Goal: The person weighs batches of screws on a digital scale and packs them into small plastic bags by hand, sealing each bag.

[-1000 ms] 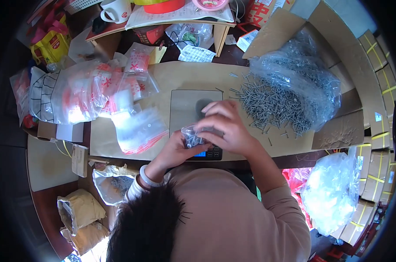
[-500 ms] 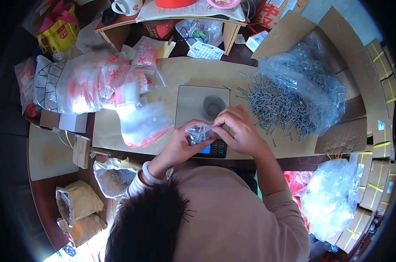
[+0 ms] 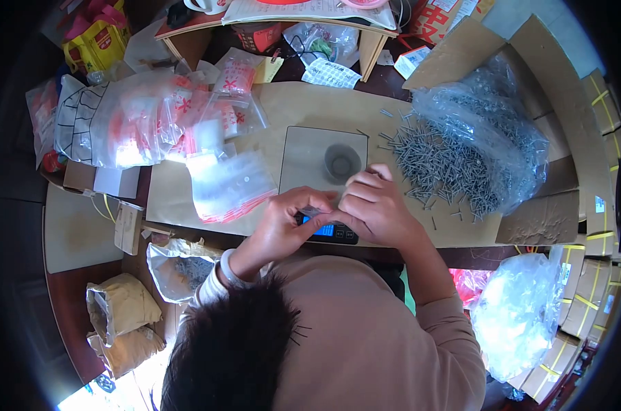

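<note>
Over the front of the digital scale [image 3: 303, 152], my left hand [image 3: 288, 220] and my right hand [image 3: 375, 209] are closed and meet at the thumbs. Between them they grip a small clear plastic bag [image 3: 314, 208], now mostly hidden by the fingers. Metal pieces showed inside the bag half a second ago. Behind the right hand, a small grey cup [image 3: 343, 163] stands on the scale plate. A heap of loose screws [image 3: 437, 161] lies to the right. Left of the scale is a stack of flat zip bags [image 3: 232, 188] with red edges.
At the right, a cardboard box [image 3: 540, 216] lies open with a plastic liner [image 3: 489, 113] full of screws. More packed plastic bags [image 3: 146, 116] cover the table's left side. A wooden shelf [image 3: 371, 55] stands at the back. Below left is an open sack [image 3: 180, 270].
Both hands have closed in around the bag, and their thumbs now meet. The bag's contents have gone from view behind the fingers. The whole view has shifted slightly.
</note>
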